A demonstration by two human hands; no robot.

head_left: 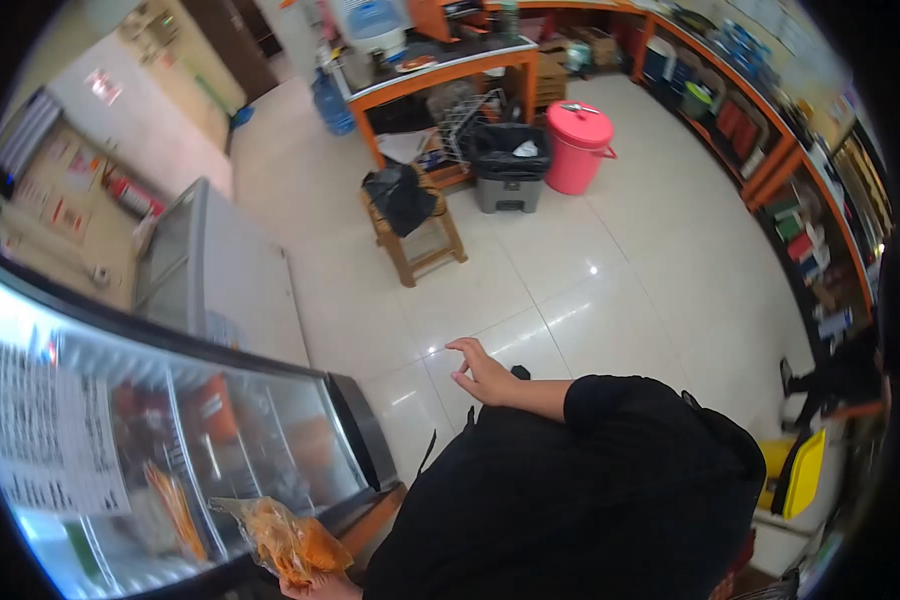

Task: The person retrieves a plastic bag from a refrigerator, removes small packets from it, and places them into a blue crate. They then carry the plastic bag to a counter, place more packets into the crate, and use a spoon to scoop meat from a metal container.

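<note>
- The bag of snacks (288,540) sits in the left hand (320,588), just before the glass-topped freezer (170,440).
- The wooden stool (417,232) stands left of the bin (508,165) and bucket (578,147).

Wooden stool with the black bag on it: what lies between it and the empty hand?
Head view: only bare, glossy white floor tiles lie between the wooden stool and the open right hand.

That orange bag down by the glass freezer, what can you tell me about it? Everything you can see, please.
The orange bag is a clear, crinkly plastic pouch, filled with orange-coloured contents too blurred to identify. It looks bulging and lumpy, with a crumpled neck pointing up and left. It lies tilted in front of the glass lid of the chest freezer, at the bottom of the view. The left hand grips it from below; only part of that hand shows. Whether the bag touches the glass cannot be told.
</note>
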